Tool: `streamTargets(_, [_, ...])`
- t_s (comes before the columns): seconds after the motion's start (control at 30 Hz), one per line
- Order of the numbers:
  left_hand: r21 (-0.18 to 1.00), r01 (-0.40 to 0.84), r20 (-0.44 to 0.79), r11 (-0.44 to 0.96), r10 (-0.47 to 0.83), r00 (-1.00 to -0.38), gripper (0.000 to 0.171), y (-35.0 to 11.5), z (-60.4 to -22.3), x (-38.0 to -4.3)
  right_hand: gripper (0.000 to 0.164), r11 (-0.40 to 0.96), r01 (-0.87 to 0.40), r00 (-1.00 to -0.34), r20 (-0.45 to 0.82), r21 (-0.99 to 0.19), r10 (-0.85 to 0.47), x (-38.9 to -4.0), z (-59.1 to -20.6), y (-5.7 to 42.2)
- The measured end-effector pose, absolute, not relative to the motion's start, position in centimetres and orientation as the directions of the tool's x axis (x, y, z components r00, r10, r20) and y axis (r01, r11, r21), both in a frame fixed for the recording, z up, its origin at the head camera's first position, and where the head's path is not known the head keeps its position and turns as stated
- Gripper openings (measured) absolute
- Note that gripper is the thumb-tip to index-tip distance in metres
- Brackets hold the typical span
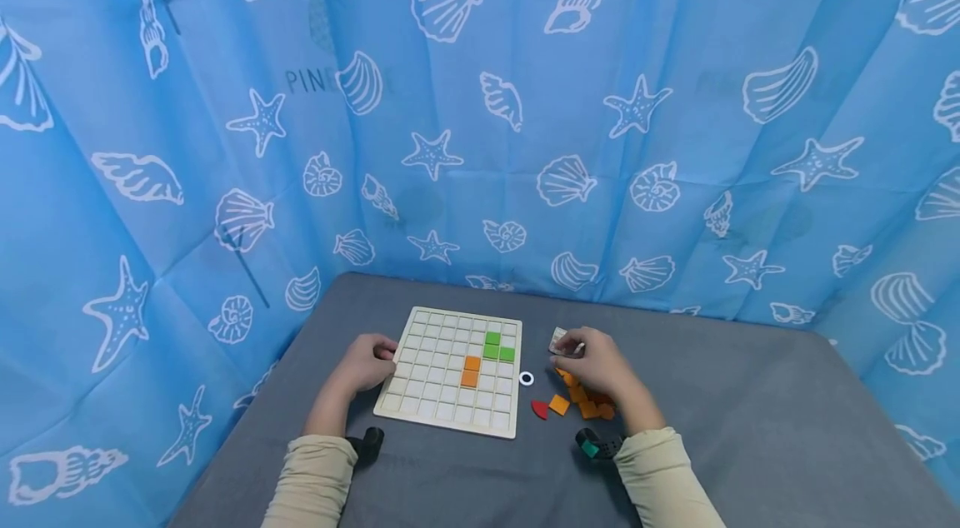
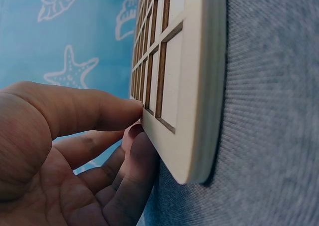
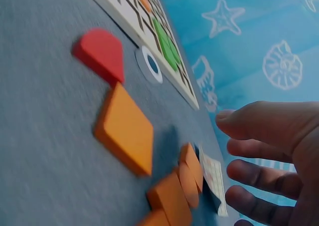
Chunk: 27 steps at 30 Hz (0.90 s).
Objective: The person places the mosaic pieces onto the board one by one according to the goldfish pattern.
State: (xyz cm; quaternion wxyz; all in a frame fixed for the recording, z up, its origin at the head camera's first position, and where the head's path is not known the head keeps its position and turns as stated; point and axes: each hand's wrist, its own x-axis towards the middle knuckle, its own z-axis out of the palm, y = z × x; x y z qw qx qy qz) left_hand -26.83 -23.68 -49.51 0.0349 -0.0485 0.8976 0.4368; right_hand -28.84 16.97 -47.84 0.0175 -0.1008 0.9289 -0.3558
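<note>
A pale wooden grid board [image 1: 431,399] lies on the grey cloth, with orange tiles [image 1: 469,378] and green tiles [image 1: 491,351] set in some squares. At its left edge my left hand [image 1: 366,363] pinches the rim, thumb [image 2: 117,113] over the top and fingers along the side. To the board's right, my right hand [image 1: 596,361] hovers over a pile of orange pieces [image 1: 588,409], fingers apart and loosely bent, holding nothing. Close by its fingertips is a small printed card [image 3: 213,178], partly hidden by the hand in the head view.
Between board and pile lie a white ring [image 1: 527,372], a red rounded piece [image 3: 99,51] and a separate orange square [image 3: 127,128]. Black wrist straps [image 1: 367,446] sit below both hands. A blue shell-print curtain [image 1: 480,128] stands behind the grey table [image 1: 750,411].
</note>
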Motion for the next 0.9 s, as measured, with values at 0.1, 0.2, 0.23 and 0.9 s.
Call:
streamTargets(0.1, [0.782,-0.119,-0.106,0.612,-0.058,-0.993,0.041,-23.74,-49.59,-26.81,0.023,0.733,-0.159,-0.982,0.027,-0.661,-0.189,-29.07,-48.13,17.59])
streamTargets(0.2, [0.78,-0.121,-0.107,0.614,-0.061,-0.992,0.041,-23.73,-49.6,-26.85,0.024,0.745,-0.141,-0.983,0.003,-0.652,-0.183,-29.12,-48.29,17.83])
streamTargets(0.23, [0.78,-0.123,-0.107,0.614,-0.063,-0.992,0.04,-23.7,-49.57,-26.84,0.024,0.749,-0.134,-0.983,-0.008,-0.649,-0.183,-29.09,-48.3,17.84])
streamTargets(0.9, [0.768,-0.127,-0.106,0.628,-0.071,-0.992,0.04,-23.39,-49.25,-26.74,0.027,0.796,-0.092,-0.981,-0.08,-0.598,-0.174,-28.9,-48.29,17.81])
